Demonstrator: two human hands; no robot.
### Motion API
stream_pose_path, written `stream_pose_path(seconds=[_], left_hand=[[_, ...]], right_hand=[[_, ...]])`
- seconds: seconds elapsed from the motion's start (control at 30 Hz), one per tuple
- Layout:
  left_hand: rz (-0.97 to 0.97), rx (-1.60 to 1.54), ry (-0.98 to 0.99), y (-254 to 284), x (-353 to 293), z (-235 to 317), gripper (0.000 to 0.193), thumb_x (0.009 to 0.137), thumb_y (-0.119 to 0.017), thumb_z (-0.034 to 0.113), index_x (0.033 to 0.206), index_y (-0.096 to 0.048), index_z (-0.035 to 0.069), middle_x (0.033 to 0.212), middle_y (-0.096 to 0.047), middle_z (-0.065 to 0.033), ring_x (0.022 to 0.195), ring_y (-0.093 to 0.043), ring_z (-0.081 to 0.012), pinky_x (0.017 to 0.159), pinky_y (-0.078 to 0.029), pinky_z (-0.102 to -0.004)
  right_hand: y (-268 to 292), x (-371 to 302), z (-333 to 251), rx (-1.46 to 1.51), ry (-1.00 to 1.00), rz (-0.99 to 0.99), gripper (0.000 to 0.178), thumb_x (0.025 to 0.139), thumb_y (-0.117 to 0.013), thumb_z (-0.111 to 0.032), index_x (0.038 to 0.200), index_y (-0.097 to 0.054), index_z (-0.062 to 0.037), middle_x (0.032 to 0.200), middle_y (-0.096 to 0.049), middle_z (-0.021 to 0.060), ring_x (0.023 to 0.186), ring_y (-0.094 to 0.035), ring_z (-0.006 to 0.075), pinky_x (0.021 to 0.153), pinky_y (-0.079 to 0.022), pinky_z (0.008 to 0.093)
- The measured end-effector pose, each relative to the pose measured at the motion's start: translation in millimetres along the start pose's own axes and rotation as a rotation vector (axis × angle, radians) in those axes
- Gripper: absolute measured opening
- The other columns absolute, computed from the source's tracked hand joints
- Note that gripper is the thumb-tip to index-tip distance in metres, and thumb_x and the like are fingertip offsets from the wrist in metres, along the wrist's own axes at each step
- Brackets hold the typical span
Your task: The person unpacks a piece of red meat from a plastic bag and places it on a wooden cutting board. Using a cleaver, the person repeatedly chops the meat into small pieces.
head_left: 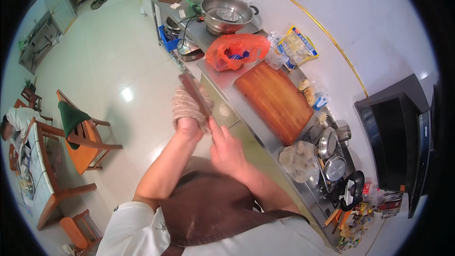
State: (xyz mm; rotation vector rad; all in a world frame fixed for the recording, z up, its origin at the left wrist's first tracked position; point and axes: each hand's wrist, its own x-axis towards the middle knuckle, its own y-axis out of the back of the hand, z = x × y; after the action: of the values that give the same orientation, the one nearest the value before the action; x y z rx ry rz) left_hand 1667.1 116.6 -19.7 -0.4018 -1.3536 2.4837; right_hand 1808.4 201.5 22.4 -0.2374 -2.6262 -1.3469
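My right hand (227,151) is closed round the handle of a knife (194,91), whose broad, brownish-looking blade points up and away to the left. A beige striped cloth (186,105) covers my left hand (188,127) and lies against the blade from the left. Only the wrist and base of that hand show; its fingers are hidden in the cloth. Both hands are held in front of my brown apron, left of the steel counter. To their right on the counter lies a wooden cutting board (275,102) with nothing on it.
Beyond the board sit a red plastic bag (234,52) and a steel pan (226,13) with black handles. Steel lids (328,143) and a clear plastic bag (299,162) lie nearer on the right. A range hood (391,137) juts from the wall. Wooden chair (85,142) and seated person at left.
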Motion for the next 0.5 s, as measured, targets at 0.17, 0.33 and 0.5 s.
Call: stream_pose_path(seconds=[0.17, 0.33, 0.5], left_hand=[[-0.133, -0.210, 0.122, 11.6, 43.2, 44.9, 0.060, 0.103, -0.037, 0.053, 0.144, -0.045, 0.010, 0.139, -0.055, -0.0162, 0.123, -0.058, -0.0326, 0.102, -0.051, -0.0491], [-0.225, -0.422, 0.579, -32.7, -11.9, 26.5, 0.063, 0.103, -0.042, 0.051, 0.148, -0.043, 0.008, 0.150, -0.046, -0.0200, 0.135, -0.049, -0.0347, 0.110, -0.045, -0.0539], [-0.323, -0.212, 0.777, -18.5, -52.7, -49.1, 0.048, 0.105, -0.044, 0.038, 0.141, -0.050, 0.007, 0.143, -0.053, -0.0140, 0.128, -0.055, -0.0303, 0.109, -0.046, -0.0481]], right_hand=[[25.1, -28.2, 10.7, 0.204, 0.125, -0.063, 0.063, 0.088, -0.061, -0.008, 0.146, -0.040, 0.0002, 0.089, -0.060, 0.0143, 0.066, -0.062, 0.0335, 0.059, -0.052, 0.0418], [46.2, -37.5, 36.4, 1.251, -0.442, -0.282, 0.040, 0.098, -0.062, -0.015, 0.131, -0.047, 0.0002, 0.074, -0.056, 0.0036, 0.054, -0.054, 0.0110, 0.049, -0.044, 0.0263], [47.1, -61.7, 84.7, 1.252, -0.633, 0.381, 0.025, 0.097, -0.062, -0.011, 0.116, -0.049, -0.0017, 0.071, -0.055, 0.0031, 0.050, -0.051, 0.0096, 0.045, -0.040, 0.0259]])
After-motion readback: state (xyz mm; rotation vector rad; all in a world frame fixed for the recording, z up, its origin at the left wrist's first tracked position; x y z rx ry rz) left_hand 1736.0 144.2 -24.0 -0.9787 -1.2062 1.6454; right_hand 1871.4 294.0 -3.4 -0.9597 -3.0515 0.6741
